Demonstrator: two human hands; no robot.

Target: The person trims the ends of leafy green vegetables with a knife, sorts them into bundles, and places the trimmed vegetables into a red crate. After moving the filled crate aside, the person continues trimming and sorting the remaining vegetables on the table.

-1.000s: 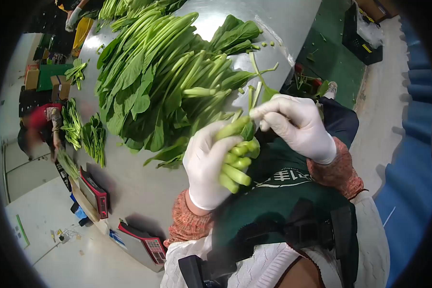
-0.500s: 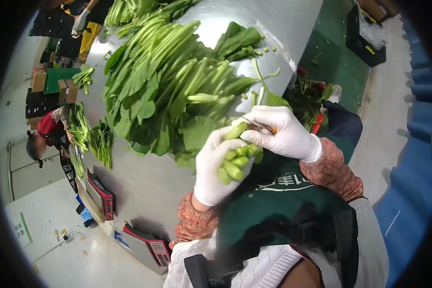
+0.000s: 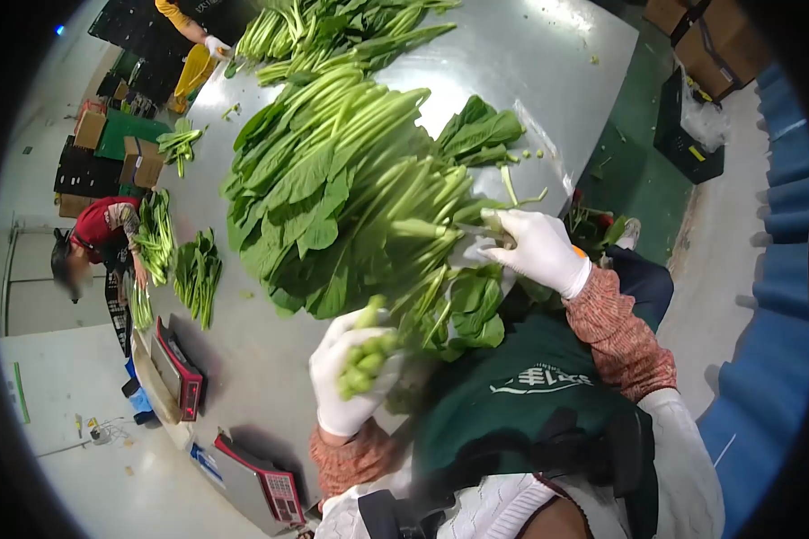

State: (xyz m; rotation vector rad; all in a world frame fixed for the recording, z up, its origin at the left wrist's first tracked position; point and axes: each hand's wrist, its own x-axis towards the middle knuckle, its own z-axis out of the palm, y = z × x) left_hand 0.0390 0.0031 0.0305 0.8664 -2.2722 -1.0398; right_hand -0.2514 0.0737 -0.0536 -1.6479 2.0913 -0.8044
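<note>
White gloves cover both hands. My left hand [image 3: 346,377] is wrapped round a bunch of green stems [image 3: 367,361], whose thick cut ends face up. Leaves at the far end of that bunch are mostly hidden by the hand. My right hand [image 3: 539,247] is at the right edge of the big pile of leafy greens [image 3: 306,180], its thumb and fingers pressed together near some stems; what it grips is hidden and blurred. Loose leaves [image 3: 478,310] hang at the table's near edge between the hands.
The metal table [image 3: 557,54] carries smaller bunches [image 3: 198,277] at the left and two red scales [image 3: 178,370]. A person in red [image 3: 99,229] works at the left side, and a gloved hand [image 3: 216,47] shows at the top. A black crate [image 3: 688,126] stands on the floor.
My hands have moved apart: the left went left and down with the stems, while the right moved to the pile's edge. The view has shifted a little.
</note>
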